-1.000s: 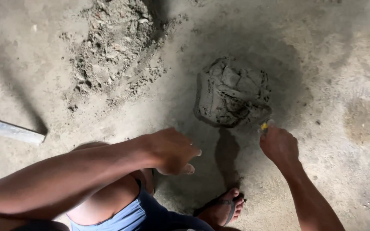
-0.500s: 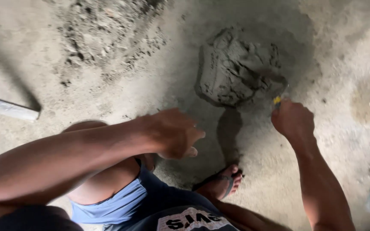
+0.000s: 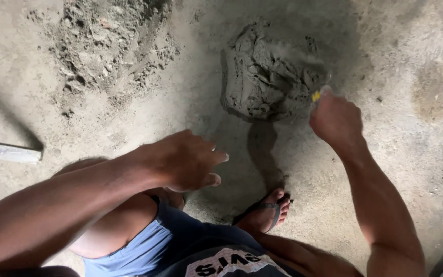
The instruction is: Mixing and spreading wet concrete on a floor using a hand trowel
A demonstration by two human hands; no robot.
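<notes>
Your right hand [image 3: 337, 119] is fisted around a yellow-handled tool [image 3: 316, 95] at the wet mortar mound [image 3: 267, 77], upper centre; your left hand [image 3: 188, 160] hovers mid-frame, fingers loosely curled, empty.

Wet mortar mound [image 3: 270, 77]: grey, dense, clumpy, slightly sheened where smoothed. Loose sand pile [image 3: 106, 46]: dry, crumbly, matt. Concrete floor [image 3: 396, 169]: rough, dusty, matt. Tool handle [image 3: 316, 96] in right hand [image 3: 337, 120]: yellow, plastic-looking. Flip-flop strap [image 3: 273, 208]: dark, rubbery. Shorts [image 3: 129, 246]: blue cloth, matt. Bar [image 3: 6, 151] at left: pale, smooth; material cannot be told.
</notes>
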